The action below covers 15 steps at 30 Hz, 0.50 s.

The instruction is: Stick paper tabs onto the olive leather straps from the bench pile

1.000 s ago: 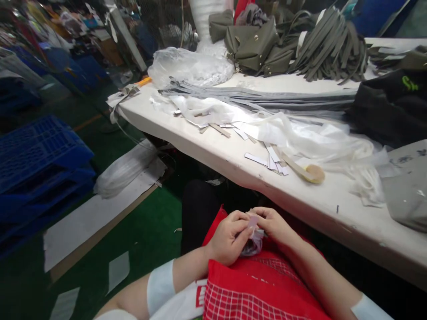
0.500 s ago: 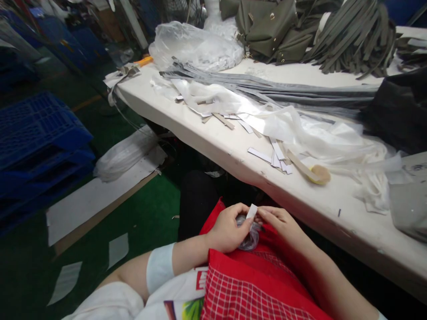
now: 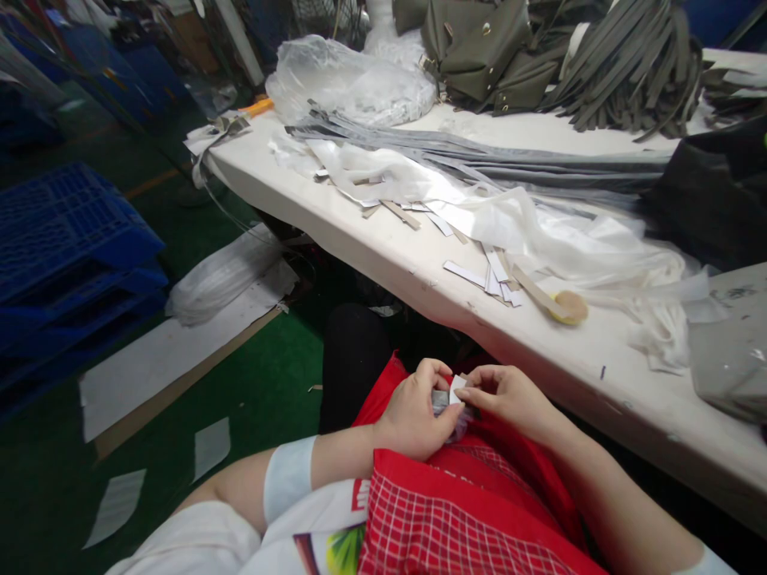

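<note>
Both hands work in my lap, over a red apron (image 3: 455,495), just below the white table's front edge (image 3: 419,295). My left hand (image 3: 416,415) is curled around a small grey piece (image 3: 440,402) with clear plastic wrap under it. My right hand (image 3: 509,397) pinches a small white paper strip (image 3: 457,388) at the top of that piece, fingertips of the two hands touching. How the strip is attached to the piece is hidden by the fingers.
On the table lie cut white paper strips (image 3: 488,279), a tape roll (image 3: 569,307), crumpled clear plastic (image 3: 353,80), long grey straps (image 3: 479,160), olive bags (image 3: 479,48) and dark fabric (image 3: 713,192). Blue plastic crates (image 3: 65,255) stand left on the green floor with cardboard sheets (image 3: 173,359).
The white strip, first hidden between my fingers, was lifted upright, then pressed lower against the grey piece. My head tilted down and closer; both hands stayed in my lap.
</note>
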Motion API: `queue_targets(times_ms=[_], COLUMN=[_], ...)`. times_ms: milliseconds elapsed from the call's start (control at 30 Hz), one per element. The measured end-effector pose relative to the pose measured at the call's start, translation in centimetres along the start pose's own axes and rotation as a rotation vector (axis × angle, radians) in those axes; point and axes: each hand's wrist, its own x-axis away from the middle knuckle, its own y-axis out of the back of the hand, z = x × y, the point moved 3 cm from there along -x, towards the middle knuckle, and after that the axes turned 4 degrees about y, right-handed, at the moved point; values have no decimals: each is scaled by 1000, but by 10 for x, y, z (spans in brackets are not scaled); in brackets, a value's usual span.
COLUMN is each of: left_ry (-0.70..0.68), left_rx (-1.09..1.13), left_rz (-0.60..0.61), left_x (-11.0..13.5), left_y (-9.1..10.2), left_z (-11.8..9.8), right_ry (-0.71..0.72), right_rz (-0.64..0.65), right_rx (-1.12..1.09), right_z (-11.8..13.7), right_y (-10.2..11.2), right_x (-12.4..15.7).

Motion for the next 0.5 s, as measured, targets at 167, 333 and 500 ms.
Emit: queue_targets(times_ms=[167, 333, 500], left_ry=[-9, -32, -4], left_rx=[-27, -101, 4], left_rz=[44, 180, 350], left_x=[0, -7, -16], left_y=[-1, 0, -6], left_z=[1, 3, 14], right_ry=[-4, 69, 181], right_rz=[47, 70, -97], right_rx=[-28, 47, 322], right_z=[8, 10, 15], right_y=[-1, -3, 2], right_x=[6, 8, 8])
